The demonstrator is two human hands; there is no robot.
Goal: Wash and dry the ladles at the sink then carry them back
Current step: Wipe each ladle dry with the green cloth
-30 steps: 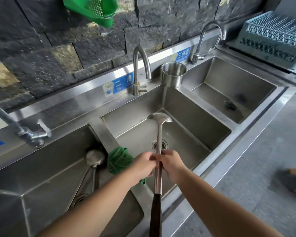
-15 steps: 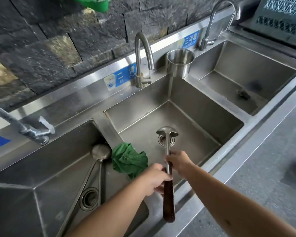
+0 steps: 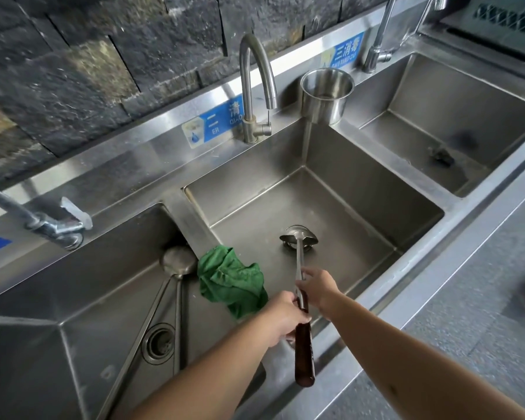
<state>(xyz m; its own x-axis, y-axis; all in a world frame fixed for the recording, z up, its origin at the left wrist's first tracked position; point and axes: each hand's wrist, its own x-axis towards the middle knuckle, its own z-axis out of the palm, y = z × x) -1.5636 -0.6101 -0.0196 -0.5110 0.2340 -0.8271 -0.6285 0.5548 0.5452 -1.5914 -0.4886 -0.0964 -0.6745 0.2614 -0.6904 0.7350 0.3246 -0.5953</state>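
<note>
I hold a steel ladle with a dark wooden handle over the middle sink basin, its bowl down above the drain. My left hand grips the top of the wooden handle. My right hand grips the metal shaft just above it. In the left basin two more ladles lean with their bowls up against the divider. A crumpled green cloth hangs over that divider, close to my left hand.
A curved tap stands behind the middle basin, with no water running. A steel cup sits on the rim by the right basin. Another tap sits at the left. Grey floor lies to the right.
The ladle has been lowered and pulled toward me, its bowl dropping from mid-basin to just over the drain. My left hand slid down onto the wooden handle. The camera moved closer.
</note>
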